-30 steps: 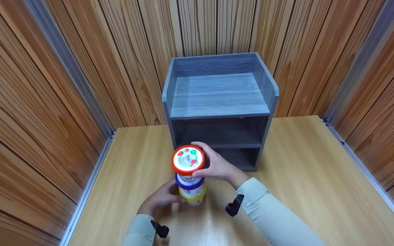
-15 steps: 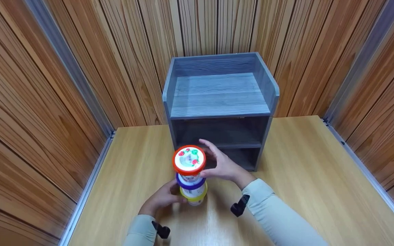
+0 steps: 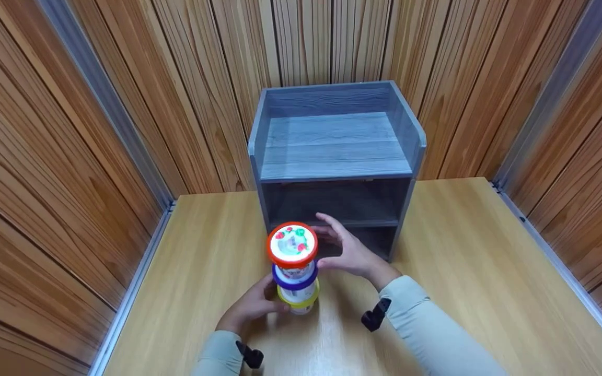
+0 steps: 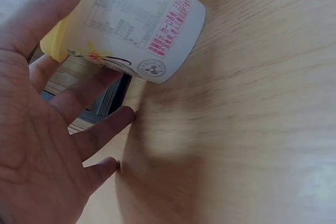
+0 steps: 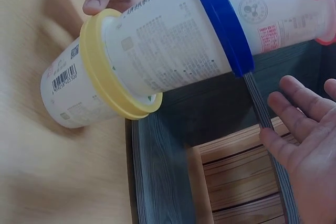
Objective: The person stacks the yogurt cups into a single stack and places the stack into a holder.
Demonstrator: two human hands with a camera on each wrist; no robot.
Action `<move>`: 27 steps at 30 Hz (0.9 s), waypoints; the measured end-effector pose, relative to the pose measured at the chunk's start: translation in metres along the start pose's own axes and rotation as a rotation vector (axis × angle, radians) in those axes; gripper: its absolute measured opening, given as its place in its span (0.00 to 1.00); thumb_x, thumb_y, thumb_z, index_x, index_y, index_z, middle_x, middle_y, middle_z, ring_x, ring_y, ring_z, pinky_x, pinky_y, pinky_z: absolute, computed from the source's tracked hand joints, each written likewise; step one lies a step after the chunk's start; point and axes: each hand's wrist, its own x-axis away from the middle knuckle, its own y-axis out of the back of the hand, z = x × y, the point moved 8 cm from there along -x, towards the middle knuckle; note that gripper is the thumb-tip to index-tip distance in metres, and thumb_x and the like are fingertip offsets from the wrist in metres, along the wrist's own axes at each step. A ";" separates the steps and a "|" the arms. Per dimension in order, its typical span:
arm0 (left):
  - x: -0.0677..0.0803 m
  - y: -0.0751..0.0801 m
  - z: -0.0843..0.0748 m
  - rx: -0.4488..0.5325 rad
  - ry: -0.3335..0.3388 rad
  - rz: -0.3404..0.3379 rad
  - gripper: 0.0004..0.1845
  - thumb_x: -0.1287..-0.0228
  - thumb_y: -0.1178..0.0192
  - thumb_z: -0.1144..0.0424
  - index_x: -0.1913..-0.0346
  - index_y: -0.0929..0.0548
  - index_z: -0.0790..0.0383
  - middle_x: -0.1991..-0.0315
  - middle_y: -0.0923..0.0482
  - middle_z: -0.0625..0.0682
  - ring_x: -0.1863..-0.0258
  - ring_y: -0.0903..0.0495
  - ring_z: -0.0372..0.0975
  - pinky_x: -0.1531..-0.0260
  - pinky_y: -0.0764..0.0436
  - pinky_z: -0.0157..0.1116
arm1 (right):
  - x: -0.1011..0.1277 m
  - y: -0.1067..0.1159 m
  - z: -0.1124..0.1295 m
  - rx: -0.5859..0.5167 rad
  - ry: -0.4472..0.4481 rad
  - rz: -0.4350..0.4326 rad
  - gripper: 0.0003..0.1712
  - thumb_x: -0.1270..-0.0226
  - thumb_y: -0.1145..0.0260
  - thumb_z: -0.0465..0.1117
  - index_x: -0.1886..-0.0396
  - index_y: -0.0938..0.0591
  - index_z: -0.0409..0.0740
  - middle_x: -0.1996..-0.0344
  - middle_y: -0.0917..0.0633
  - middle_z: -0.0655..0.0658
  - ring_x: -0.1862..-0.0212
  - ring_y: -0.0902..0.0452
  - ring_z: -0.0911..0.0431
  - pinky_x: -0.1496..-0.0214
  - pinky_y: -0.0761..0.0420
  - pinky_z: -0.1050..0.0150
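Note:
Three white tubs stand stacked upright on the table in the head view. The top tub (image 3: 292, 244) has a red rim and strawberries on its lid; below it is the blue-lidded tub (image 3: 301, 290), and lowest the yellow-lidded tub (image 3: 301, 309). My left hand (image 3: 253, 304) holds the lowest tub from the left, thumb by the yellow lid (image 4: 55, 39) and fingers reaching behind in the left wrist view. To the right of the stack, my right hand (image 3: 352, 253) is spread and holds nothing. The right wrist view shows its fingers (image 5: 294, 114) apart from the tubs.
Just behind the stack stands a grey wooden shelf unit (image 3: 332, 146) with a raised-edge top and two compartments below. The wooden tabletop (image 3: 201, 245) extends to both sides. Wood-plank walls (image 3: 301, 42) with metal corner strips enclose it.
My right hand has come off the red-rimmed top tub and moved right, its fingers spreading. The left hand has kept its place at the bottom tub; the stack shifts slightly right in view.

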 end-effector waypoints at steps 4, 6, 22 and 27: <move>-0.001 -0.003 -0.001 0.006 -0.022 0.003 0.53 0.54 0.19 0.61 0.27 0.37 0.27 0.26 0.37 0.41 0.25 0.44 0.49 0.28 0.53 0.66 | 0.002 0.006 0.000 0.004 -0.007 -0.018 0.59 0.43 0.23 0.55 0.19 0.47 0.52 0.28 0.28 0.47 0.26 0.36 0.48 0.25 0.42 0.39; -0.001 -0.004 -0.002 0.008 -0.033 0.008 0.53 0.54 0.19 0.61 0.27 0.36 0.27 0.27 0.37 0.41 0.26 0.43 0.49 0.28 0.53 0.66 | 0.003 0.012 0.001 0.004 -0.019 -0.035 0.58 0.42 0.23 0.55 0.19 0.46 0.53 0.28 0.27 0.48 0.26 0.35 0.48 0.25 0.41 0.39; -0.002 -0.005 -0.003 -0.002 -0.045 -0.001 0.53 0.58 0.17 0.58 0.29 0.35 0.26 0.29 0.35 0.40 0.27 0.42 0.49 0.28 0.51 0.66 | 0.012 0.077 0.064 0.237 0.132 -0.189 0.38 0.33 0.30 0.40 0.26 0.33 0.43 0.39 0.18 0.41 0.36 0.24 0.44 0.33 0.28 0.39; -0.004 -0.006 -0.002 0.000 -0.043 -0.005 0.52 0.58 0.18 0.59 0.29 0.34 0.29 0.30 0.33 0.42 0.28 0.40 0.49 0.28 0.51 0.65 | 0.015 0.098 0.087 0.296 0.206 -0.250 0.37 0.35 0.30 0.35 0.28 0.31 0.38 0.44 0.15 0.39 0.40 0.21 0.43 0.36 0.26 0.43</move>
